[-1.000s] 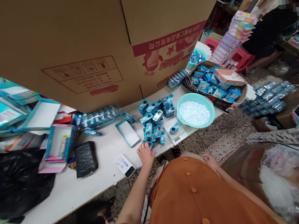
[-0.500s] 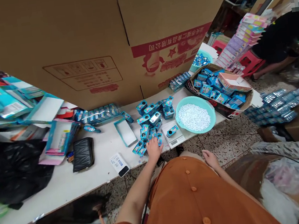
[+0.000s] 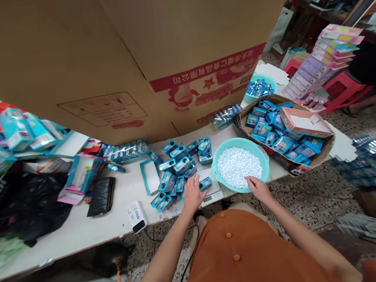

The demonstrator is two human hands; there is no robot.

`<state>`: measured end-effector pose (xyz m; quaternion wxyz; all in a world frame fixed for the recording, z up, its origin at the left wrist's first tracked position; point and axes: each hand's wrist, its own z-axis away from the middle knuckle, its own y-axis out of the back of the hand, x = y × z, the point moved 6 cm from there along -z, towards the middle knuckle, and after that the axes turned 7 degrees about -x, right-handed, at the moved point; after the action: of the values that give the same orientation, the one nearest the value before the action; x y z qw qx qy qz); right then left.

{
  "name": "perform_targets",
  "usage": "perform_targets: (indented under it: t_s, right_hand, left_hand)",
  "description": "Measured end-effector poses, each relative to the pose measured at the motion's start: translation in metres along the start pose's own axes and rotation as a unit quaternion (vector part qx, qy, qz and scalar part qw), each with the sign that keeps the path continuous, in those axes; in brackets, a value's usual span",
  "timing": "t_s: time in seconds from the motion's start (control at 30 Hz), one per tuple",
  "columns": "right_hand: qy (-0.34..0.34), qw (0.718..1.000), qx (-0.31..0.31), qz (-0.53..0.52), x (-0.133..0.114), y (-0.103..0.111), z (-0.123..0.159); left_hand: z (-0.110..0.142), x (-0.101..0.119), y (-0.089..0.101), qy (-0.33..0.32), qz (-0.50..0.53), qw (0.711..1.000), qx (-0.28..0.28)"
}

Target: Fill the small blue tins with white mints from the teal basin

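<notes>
My left hand [image 3: 193, 193] is open, fingers stretched out, beside a blue tin [image 3: 205, 183] with a dark round window. That tin lies on a small white scale [image 3: 216, 196]. Several similar tins [image 3: 181, 164] are heaped just beyond the hand. My right hand [image 3: 259, 189] reaches over the near rim of a turquoise bowl [image 3: 216, 174]. Its fingers are drawn together at the small white pellets [image 3: 239, 164] in the bowl; whether they hold any is too small to tell.
An open carton [image 3: 295, 170] of blue packets stands right of the bowl. A tall cardboard box [image 3: 91, 47] rises behind the table. Leftward are an empty tray box [image 3: 151, 176], a white device [image 3: 136, 216], a black wallet [image 3: 101, 196] and piled packaging [image 3: 81, 177]. Another person sits far right.
My right hand has risen from beside my body to the bowl's pellets. My left hand has moved off the heaped tins towards the tin on the scale. The view has turned slightly.
</notes>
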<state>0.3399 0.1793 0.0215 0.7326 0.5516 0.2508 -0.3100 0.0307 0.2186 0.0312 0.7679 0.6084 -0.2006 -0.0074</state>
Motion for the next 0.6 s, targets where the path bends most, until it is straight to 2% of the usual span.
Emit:
perform_targets:
  t_s: [0.13,0.23,0.33,0.47,0.6]
  right_hand:
    - [0.019,0.998,-0.056,0.014,0.016,-0.001,-0.013]
    - [0.046,0.995,-0.089,0.018,0.016,-0.007,-0.015]
    - [0.07,0.992,-0.104,0.011,0.005,-0.012,-0.016]
    - [0.088,0.989,-0.116,-0.004,-0.011,-0.018,-0.021]
    - [0.092,0.989,-0.116,-0.02,-0.012,-0.021,-0.024]
  left_hand:
    - [-0.016,0.015,-0.014,0.022,-0.052,0.994,-0.098]
    - [-0.019,0.02,-0.016,0.057,-0.064,0.988,-0.129]
    - [-0.016,0.026,-0.005,0.106,-0.043,0.986,-0.119]
    - [-0.014,0.033,0.021,0.16,0.004,0.984,-0.081]
    - [-0.014,0.029,0.042,0.207,0.032,0.976,-0.061]
